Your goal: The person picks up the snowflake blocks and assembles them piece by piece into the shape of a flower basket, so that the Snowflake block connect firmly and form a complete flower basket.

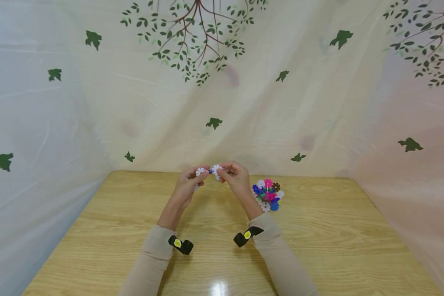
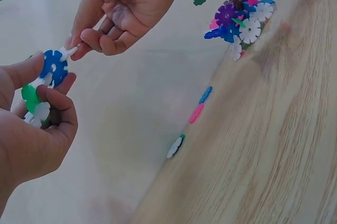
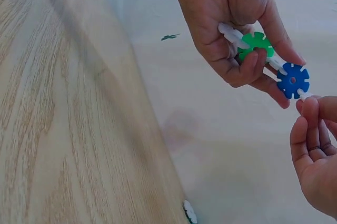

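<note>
Beyond the middle of the table, my left hand (image 1: 185, 187) grips a short chain of notched plastic discs. In the right wrist view, the chain has a white disc (image 3: 231, 35), a green disc (image 3: 257, 41) and a blue disc (image 3: 293, 80), with white between the green and blue. The left fingers curl round the green part, while thumb and a fingertip reach the blue disc. My right hand (image 1: 237, 177) pinches a white disc (image 1: 216, 169) between thumb and fingers. That white disc meets the blue disc's edge; how deeply it sits in the slot cannot be told.
A pile of multicoloured discs (image 1: 268, 196) sits on the wooden table (image 1: 318, 238), right of my right hand. In the left wrist view, a blue disc (image 2: 206, 94), a pink disc (image 2: 196, 113) and a white disc (image 2: 175, 147) lie loose. A patterned curtain (image 1: 244, 102) hangs behind the table.
</note>
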### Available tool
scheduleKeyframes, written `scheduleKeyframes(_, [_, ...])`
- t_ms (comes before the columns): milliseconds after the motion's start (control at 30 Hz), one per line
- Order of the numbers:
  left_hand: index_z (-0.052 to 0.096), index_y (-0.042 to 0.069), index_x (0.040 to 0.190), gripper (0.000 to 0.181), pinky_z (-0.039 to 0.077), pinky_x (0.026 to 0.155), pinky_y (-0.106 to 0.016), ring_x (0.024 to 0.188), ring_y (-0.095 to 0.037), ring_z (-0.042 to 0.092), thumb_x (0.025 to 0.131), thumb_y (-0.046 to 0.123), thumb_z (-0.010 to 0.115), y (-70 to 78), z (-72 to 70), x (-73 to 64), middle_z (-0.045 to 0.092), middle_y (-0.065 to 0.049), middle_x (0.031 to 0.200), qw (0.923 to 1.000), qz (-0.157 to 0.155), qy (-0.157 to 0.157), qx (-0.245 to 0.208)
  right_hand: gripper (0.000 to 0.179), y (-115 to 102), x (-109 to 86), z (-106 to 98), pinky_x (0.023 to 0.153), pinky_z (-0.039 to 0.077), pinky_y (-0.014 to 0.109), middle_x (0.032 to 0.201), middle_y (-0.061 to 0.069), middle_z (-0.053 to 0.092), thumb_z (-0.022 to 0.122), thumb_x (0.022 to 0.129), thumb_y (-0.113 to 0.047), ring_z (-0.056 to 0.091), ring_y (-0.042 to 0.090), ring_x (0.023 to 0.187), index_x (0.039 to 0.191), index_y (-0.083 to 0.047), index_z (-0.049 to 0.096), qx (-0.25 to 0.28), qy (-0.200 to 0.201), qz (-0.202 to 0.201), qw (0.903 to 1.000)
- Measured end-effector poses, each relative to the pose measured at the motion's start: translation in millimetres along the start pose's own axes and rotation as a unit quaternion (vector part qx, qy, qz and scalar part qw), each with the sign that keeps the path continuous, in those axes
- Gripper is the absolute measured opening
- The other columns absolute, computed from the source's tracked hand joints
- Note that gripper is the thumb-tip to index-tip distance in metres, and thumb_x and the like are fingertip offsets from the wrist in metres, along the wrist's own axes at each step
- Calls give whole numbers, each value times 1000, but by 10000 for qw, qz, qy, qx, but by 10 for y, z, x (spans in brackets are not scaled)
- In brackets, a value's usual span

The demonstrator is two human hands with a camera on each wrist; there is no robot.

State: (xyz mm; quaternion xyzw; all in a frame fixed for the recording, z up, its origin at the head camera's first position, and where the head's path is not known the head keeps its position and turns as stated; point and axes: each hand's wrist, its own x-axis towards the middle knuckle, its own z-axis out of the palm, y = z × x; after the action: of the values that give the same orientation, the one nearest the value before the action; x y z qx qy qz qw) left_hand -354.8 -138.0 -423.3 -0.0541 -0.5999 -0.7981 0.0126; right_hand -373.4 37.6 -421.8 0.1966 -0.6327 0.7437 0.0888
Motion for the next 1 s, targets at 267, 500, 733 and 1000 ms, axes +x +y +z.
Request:
scheduleKeyframes(267, [66, -3, 127, 33, 49, 70, -19, 78, -8, 53, 99, 14, 67, 55, 26, -18, 62, 7, 90, 9998, -8, -187, 115, 22, -61, 4, -31, 62, 55, 19, 74, -6, 68, 68, 95, 2, 62, 8, 63, 110, 17, 64, -4, -163, 195, 9997])
scheduleKeyframes(500, [57, 7, 142, 39, 46, 62, -21, 69, -9, 49, 105, 18, 57, 73, -24, -44, 56, 3, 91, 9948, -243, -835, 530, 23, -51, 9, -72, 64, 56, 20, 74, -7, 69, 69, 94, 1, 64, 8, 64, 111, 16, 65, -303, -365, 286, 9985])
scheduleKeyframes(733, [49, 13, 149, 41, 41, 57, -20, 65, -9, 41, 109, 19, 43, 70, -51, -43, 53, 1, 106, 9888, -453, -1340, 468, 26, -53, 18, -101, 68, 58, 22, 82, -1, 71, 67, 98, -7, 65, 9, 68, 116, 11, 68, -746, -635, 467, 9941])
scheduleKeyframes(1000, [46, 11, 151, 43, 40, 56, -19, 65, -7, 40, 109, 19, 41, 93, -101, -49, 50, 3, 102, 9924, -434, -1055, 470, 24, 63, 75, -213, 67, 55, 22, 92, 25, 72, 69, 96, -5, 63, 10, 69, 115, 9, 70, -1284, -257, 464, 9903])
